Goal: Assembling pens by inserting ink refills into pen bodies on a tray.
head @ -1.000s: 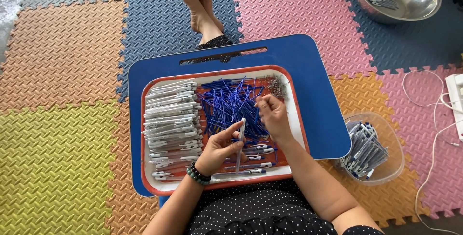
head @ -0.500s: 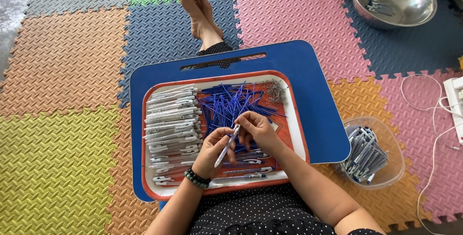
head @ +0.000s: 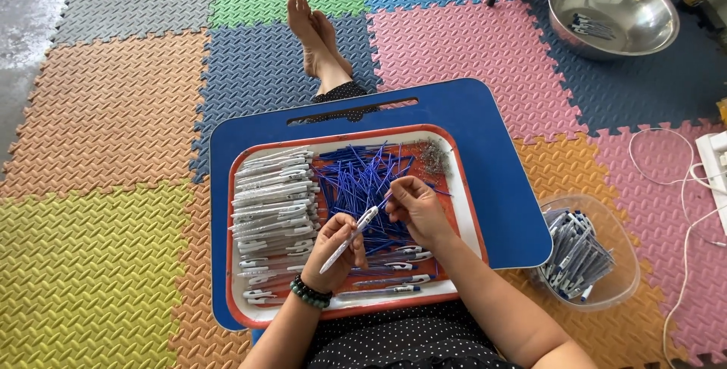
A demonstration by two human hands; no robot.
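We see the left hand [head: 338,242] gripping a white pen barrel [head: 350,238] tilted over the orange-rimmed tray [head: 342,314] middle, while right-hand fingers [head: 400,196] pinch a thin blue refill [head: 386,199] at its tip, aligned for insertion.

I sit on a floor of interlocking foam mat tiles [head: 113,104] in orange, yellow, green, blue, grey and pink. Bare grey concrete [head: 23,28] shows at my far left, under soft, even daylight.

I'm curling my left hand [head: 338,242] closed, fingers pinching; my right hand [head: 415,206] is meeting it, fingertips seemingly pinched together.
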